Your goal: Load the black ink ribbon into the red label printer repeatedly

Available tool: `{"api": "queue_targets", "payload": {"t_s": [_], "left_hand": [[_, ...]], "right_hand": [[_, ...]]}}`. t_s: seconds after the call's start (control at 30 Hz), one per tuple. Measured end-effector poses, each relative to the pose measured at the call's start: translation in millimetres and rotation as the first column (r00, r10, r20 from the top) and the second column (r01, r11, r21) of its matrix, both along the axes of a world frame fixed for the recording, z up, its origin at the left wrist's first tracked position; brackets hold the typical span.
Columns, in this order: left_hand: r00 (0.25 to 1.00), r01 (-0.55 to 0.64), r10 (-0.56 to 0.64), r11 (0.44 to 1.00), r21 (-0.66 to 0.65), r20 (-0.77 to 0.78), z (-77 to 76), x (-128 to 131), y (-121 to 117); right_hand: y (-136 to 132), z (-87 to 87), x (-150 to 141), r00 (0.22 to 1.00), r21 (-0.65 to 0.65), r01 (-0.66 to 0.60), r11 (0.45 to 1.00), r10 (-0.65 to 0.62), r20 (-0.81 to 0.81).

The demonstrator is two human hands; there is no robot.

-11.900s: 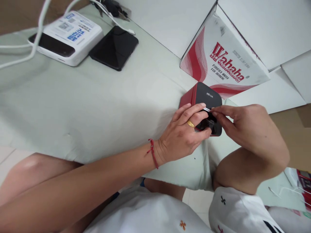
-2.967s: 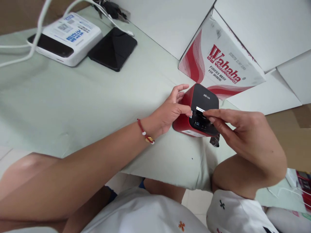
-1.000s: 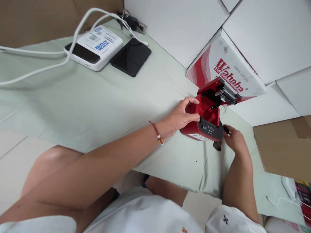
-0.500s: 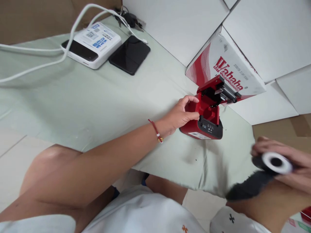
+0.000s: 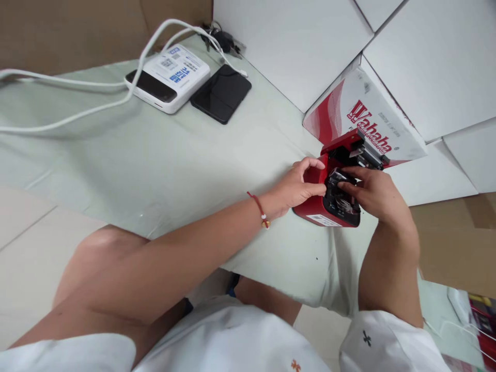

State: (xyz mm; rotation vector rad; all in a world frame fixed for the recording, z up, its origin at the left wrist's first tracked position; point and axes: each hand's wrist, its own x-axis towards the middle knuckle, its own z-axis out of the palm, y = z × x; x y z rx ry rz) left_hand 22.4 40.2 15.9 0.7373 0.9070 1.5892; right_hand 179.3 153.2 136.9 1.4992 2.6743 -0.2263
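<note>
A small red and black label printer (image 5: 306,211) stands on the pale green tabletop with its lid up. My left hand (image 5: 298,186) grips its left side, thumb and fingers curved over the open rim. In the printer's open bay sits a dark, shiny roll (image 5: 336,178), with pale glints and streaks on it. My right hand (image 5: 374,191) reaches in from the right, thumb and fingers closed on this roll. Its far side is hidden by the hand. The raised lid (image 5: 370,155) shows grey and black parts on its inner side.
Behind the printer stands a white and red carton (image 5: 337,103) against stacked white boxes (image 5: 290,46). At the back left lie a white device (image 5: 170,77) with a cable (image 5: 155,39), a black phone (image 5: 222,93) and keys (image 5: 222,39). A brown carton (image 5: 457,248) is at right.
My right hand has moved from the lower right up and left to the printer, bringing the dark roll into the bay. My left hand keeps its hold on the printer. The view has shifted slightly.
</note>
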Motion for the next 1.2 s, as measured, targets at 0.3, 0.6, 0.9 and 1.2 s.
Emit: {"api": "queue_targets", "payload": {"t_s": [0.3, 0.6, 0.9, 1.2], "left_hand": [[0.999, -0.017, 0.017, 1.0, -0.007, -0.046, -1.2, -0.5, 1.9], [0.998, -0.027, 0.026, 1.0, -0.005, -0.059, -2.7, -0.2, 2.8], [0.999, -0.004, 0.003, 1.0, -0.022, -0.049, -1.7, -1.2, 1.3], [1.0, -0.002, 0.002, 1.0, -0.007, -0.026, -1.6, -0.4, 1.1]], "right_hand": [[11.5, -23.5, -11.7, 0.994, -0.036, -0.091, 0.995, 0.089, -0.064], [-4.0, -20.6, 5.1, 0.924, -0.184, 0.041, 0.982, -0.107, -0.367], [3.0, -28.2, 11.1, 0.951, -0.201, -0.08, 0.976, 0.014, -0.309], [-0.4, -30.4, 5.3, 0.975, -0.007, -0.068, 0.998, 0.065, -0.214]]}}
